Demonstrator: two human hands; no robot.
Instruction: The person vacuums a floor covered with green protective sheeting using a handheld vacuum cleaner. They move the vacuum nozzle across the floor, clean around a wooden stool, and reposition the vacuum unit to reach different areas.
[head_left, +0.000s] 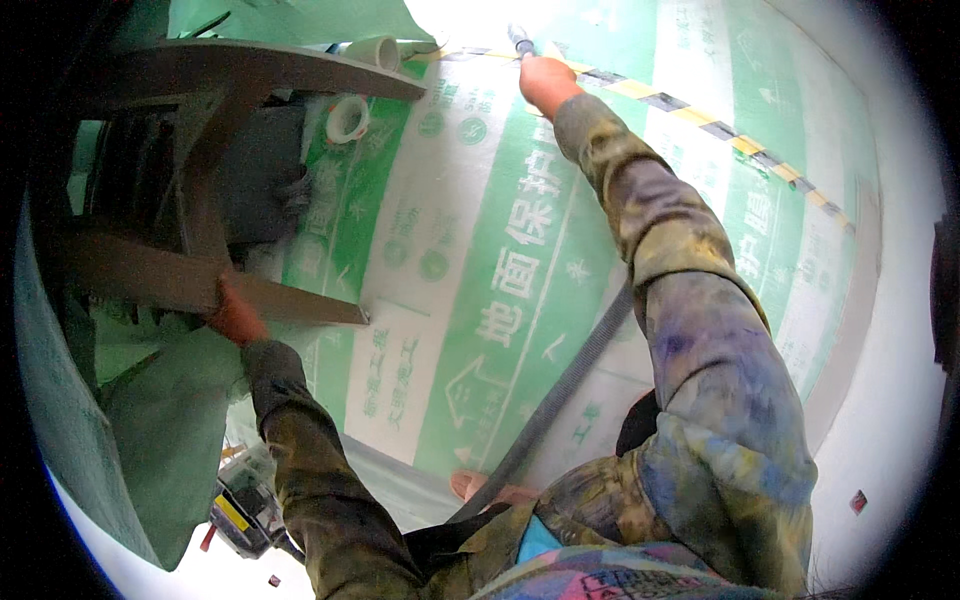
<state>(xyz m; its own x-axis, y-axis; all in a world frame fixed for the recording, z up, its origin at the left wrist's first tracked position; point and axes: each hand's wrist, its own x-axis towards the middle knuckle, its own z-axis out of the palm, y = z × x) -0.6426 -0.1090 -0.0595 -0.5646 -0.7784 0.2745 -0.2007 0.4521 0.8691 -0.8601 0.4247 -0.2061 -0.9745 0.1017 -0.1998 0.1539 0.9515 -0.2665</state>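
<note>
Stretched far ahead, my right hand (550, 86) is closed round the handle of a dark tool with a pale end (519, 40); glare blurs its exact kind. My left hand (238, 314) grips the lower edge of a brown frame (150, 272) at the left, its fingers partly hidden behind it. The frame has long curved members with dark openings between them. A grey ribbed hose (565, 390) runs up from beside my body and passes out of sight behind my right arm.
Green and white printed protective film (450, 330) covers the floor, crossed by black-and-yellow striped tape (665, 101). A white ring-shaped roll (347, 119) lies near the frame. Green sheeting (165, 440) hangs at the left. Below it stands a dark machine with a yellow label (235, 512).
</note>
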